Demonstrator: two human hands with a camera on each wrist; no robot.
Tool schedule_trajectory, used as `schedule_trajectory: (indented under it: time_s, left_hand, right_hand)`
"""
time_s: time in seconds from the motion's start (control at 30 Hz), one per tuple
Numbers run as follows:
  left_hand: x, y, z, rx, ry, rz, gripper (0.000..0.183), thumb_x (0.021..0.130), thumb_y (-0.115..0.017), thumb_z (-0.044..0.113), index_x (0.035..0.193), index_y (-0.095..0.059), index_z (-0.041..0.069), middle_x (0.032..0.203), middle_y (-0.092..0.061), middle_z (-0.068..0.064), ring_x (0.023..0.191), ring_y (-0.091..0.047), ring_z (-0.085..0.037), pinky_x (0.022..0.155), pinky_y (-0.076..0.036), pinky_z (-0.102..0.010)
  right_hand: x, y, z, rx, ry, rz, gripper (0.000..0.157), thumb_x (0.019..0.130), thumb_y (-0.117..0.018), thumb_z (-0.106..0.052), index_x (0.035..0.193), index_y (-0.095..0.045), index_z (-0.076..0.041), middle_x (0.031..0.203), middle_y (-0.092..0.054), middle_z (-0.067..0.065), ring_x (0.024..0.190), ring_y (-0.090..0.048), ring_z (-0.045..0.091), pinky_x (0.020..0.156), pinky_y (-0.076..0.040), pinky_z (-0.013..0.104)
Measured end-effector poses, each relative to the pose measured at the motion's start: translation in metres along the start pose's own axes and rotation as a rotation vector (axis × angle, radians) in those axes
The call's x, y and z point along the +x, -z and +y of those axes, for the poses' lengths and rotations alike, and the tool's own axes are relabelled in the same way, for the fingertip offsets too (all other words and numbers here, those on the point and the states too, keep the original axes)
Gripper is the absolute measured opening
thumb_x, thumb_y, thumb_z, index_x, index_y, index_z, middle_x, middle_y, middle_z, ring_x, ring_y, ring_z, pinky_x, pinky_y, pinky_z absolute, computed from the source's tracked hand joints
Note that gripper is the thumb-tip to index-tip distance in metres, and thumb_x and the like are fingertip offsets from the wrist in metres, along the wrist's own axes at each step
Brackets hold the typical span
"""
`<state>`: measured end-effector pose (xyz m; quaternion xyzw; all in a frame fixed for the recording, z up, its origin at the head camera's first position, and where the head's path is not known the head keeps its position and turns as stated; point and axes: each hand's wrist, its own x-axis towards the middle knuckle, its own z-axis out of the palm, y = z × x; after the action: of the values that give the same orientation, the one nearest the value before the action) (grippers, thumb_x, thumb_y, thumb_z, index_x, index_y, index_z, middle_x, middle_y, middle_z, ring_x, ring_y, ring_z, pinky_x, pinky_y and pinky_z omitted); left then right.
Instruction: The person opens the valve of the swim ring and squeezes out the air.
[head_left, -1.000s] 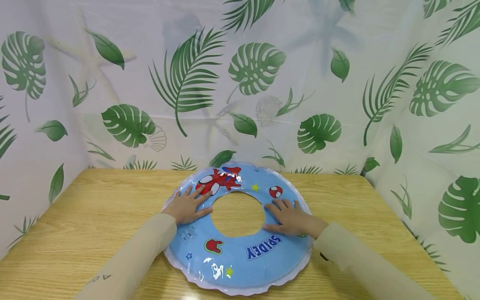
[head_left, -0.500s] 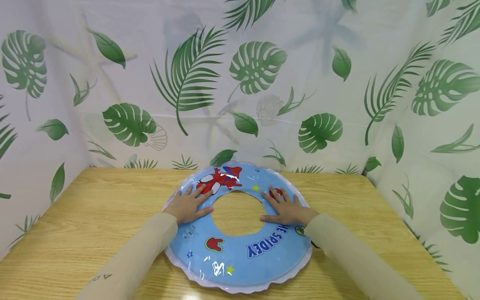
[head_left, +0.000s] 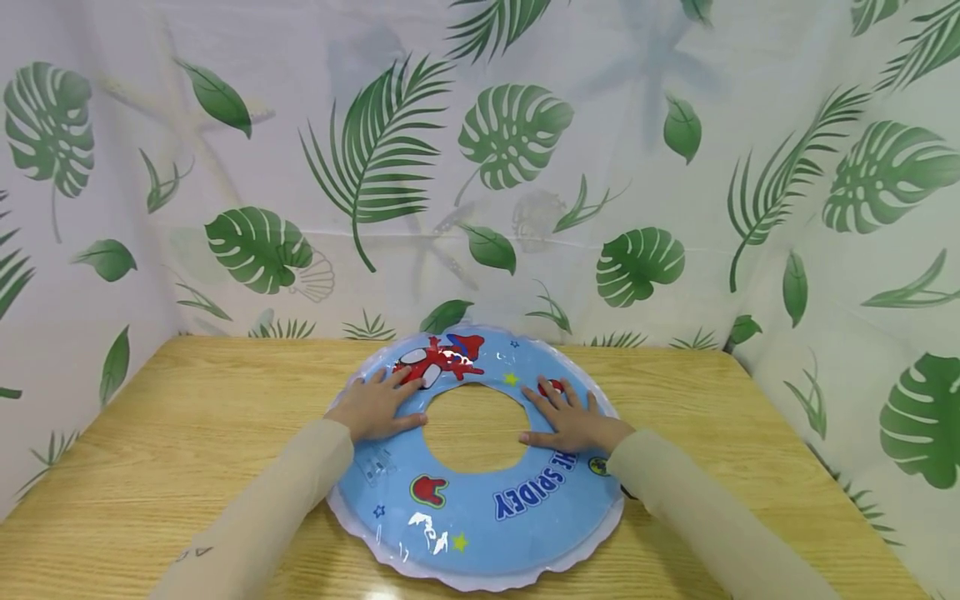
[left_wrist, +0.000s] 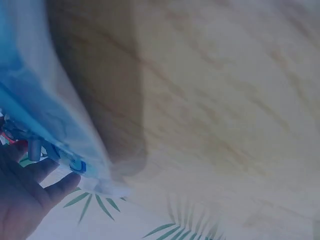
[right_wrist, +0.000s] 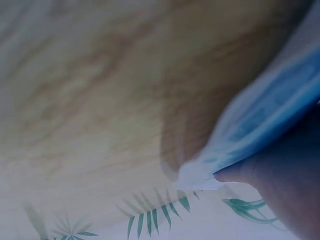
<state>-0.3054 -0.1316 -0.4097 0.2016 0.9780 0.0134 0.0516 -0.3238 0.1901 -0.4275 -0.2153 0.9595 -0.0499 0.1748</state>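
An inflated blue swim ring (head_left: pixel 480 533) with a wavy pale rim lies flat on the wooden table. Red cartoon figures, stars and the word SPIDEY are printed on it. My left hand (head_left: pixel 375 408) rests on the ring's left side, fingers spread and straight, its thumb at the inner hole. Across the hole, my right hand (head_left: pixel 570 421) lies on the right side with spread fingers, partly covering a red print. In the left wrist view, fingertips (left_wrist: pixel 62 186) touch the ring's blue surface (left_wrist: pixel 37 105). The right wrist view shows the ring's edge (right_wrist: pixel 265 112) beside a dark, blurred hand (right_wrist: pixel 285 175).
The wood-grain table (head_left: pixel 210 400) extends to both sides of the ring. A white curtain (head_left: pixel 420 167) printed with green leaves hangs behind it and along both sides. Near the right sleeve, a small dark object (head_left: pixel 628 493) shows at the ring's edge.
My right hand has shifted forward and slightly left on the ring, uncovering more of the lettering, and has stayed there over the last half second. The left hand and the ring stay nearly in place.
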Motion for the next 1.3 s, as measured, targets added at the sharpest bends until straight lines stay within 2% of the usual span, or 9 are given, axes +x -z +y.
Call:
schedule_trajectory:
  time_s: [0.2, 0.27, 0.37, 0.47, 0.6, 0.77, 1.03, 1.3]
  left_hand:
    - [-0.016, 0.003, 0.010, -0.016, -0.043, 0.106, 0.070, 0.088, -0.042, 0.059, 0.142, -0.034, 0.016, 0.147, -0.033, -0.012, 0.134, -0.027, -0.041, 0.101, -0.028, -0.062]
    - [-0.024, 0.004, 0.017, -0.024, -0.056, 0.111, 0.072, 0.086, -0.041, 0.063, 0.142, -0.034, 0.017, 0.147, -0.032, -0.012, 0.135, -0.025, -0.042, 0.102, -0.026, -0.063]
    - [-0.039, 0.001, 0.028, -0.028, -0.070, 0.070, 0.080, 0.083, -0.035, 0.071, 0.143, -0.030, 0.019, 0.149, -0.028, -0.010, 0.136, -0.019, -0.043, 0.102, -0.020, -0.066]
    - [-0.052, -0.003, 0.037, -0.024, -0.076, -0.006, 0.087, 0.080, -0.029, 0.077, 0.145, -0.025, 0.020, 0.152, -0.021, -0.010, 0.138, -0.013, -0.043, 0.102, -0.013, -0.068]
    - [-0.063, -0.007, 0.045, 0.015, -0.076, -0.065, 0.092, 0.077, -0.025, 0.081, 0.147, -0.018, 0.021, 0.154, -0.014, -0.010, 0.139, -0.010, -0.042, 0.103, -0.008, -0.069]
    - [-0.068, -0.012, 0.047, 0.017, -0.073, -0.079, 0.093, 0.076, -0.028, 0.080, 0.147, -0.016, 0.021, 0.154, -0.010, -0.011, 0.139, -0.007, -0.043, 0.102, -0.006, -0.070]
    - [-0.065, -0.019, 0.048, 0.046, -0.067, -0.083, 0.093, 0.077, -0.024, 0.081, 0.148, -0.014, 0.021, 0.155, -0.008, -0.011, 0.139, -0.004, -0.043, 0.102, -0.005, -0.071]
    - [-0.065, -0.017, 0.048, 0.038, -0.060, -0.069, 0.092, 0.077, -0.025, 0.080, 0.147, -0.016, 0.022, 0.155, -0.009, -0.011, 0.139, -0.006, -0.043, 0.102, -0.007, -0.070]
  right_hand:
    - [-0.004, 0.002, -0.004, -0.012, 0.006, -0.001, 0.089, 0.082, -0.035, -0.073, 0.148, -0.003, -0.024, 0.155, 0.006, 0.010, 0.139, 0.010, 0.042, 0.101, 0.004, 0.070]
    - [-0.003, 0.000, -0.003, -0.017, 0.001, -0.010, 0.090, 0.080, -0.033, -0.075, 0.148, 0.000, -0.026, 0.155, 0.009, 0.009, 0.139, 0.012, 0.041, 0.101, 0.004, 0.070]
    - [-0.004, 0.000, -0.004, -0.025, -0.004, -0.011, 0.089, 0.080, -0.031, -0.075, 0.148, 0.001, -0.026, 0.155, 0.009, 0.009, 0.139, 0.012, 0.040, 0.102, 0.004, 0.069]
    - [-0.005, 0.001, -0.006, -0.022, 0.003, 0.006, 0.087, 0.082, -0.034, -0.072, 0.148, -0.003, -0.024, 0.155, 0.005, 0.010, 0.139, 0.009, 0.042, 0.101, 0.003, 0.070]
    - [-0.007, 0.001, -0.008, -0.023, -0.001, 0.019, 0.085, 0.084, -0.036, -0.069, 0.148, -0.005, -0.023, 0.155, 0.003, 0.011, 0.139, 0.007, 0.043, 0.101, 0.003, 0.071]
    - [-0.006, -0.002, -0.006, -0.017, -0.001, 0.017, 0.087, 0.082, -0.034, -0.072, 0.148, -0.004, -0.024, 0.155, 0.004, 0.011, 0.139, 0.008, 0.042, 0.100, 0.004, 0.071]
    - [-0.004, -0.002, -0.004, -0.016, -0.008, 0.000, 0.089, 0.081, -0.033, -0.075, 0.148, -0.002, -0.026, 0.155, 0.006, 0.011, 0.139, 0.010, 0.042, 0.101, 0.004, 0.070]
    - [-0.010, 0.001, -0.007, 0.004, 0.031, 0.075, 0.084, 0.085, -0.040, -0.066, 0.148, -0.008, -0.021, 0.154, 0.001, 0.014, 0.138, 0.004, 0.044, 0.100, 0.000, 0.072]
